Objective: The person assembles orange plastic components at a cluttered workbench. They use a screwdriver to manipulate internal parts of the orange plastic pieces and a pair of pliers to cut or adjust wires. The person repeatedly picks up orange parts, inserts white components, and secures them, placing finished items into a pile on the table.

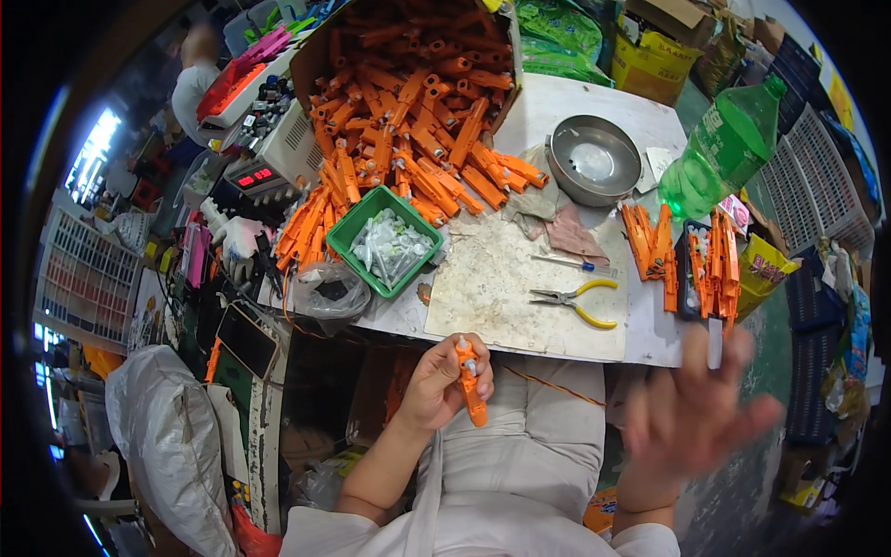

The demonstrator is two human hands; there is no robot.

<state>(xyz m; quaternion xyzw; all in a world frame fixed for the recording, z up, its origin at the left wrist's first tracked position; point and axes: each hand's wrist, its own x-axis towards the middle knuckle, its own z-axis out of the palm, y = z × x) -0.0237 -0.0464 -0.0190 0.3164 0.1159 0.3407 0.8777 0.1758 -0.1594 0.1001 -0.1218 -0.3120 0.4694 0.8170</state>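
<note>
Left hand (432, 382) grips an orange part (474, 401), fingers curled round it. Right hand (698, 416), motion-blurred, fingers spread wide; contact cannot be determined.

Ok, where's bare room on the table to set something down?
Stained but bare: the board between the tray and the pliers. Another patch: white tabletop behind the bowl. Crowded: far left, with heaped orange parts, and the right edge, with more parts.

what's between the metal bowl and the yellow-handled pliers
In the head view, a pinkish cloth and a slim, blue-ended tool lie between the metal bowl and the pliers.
</note>
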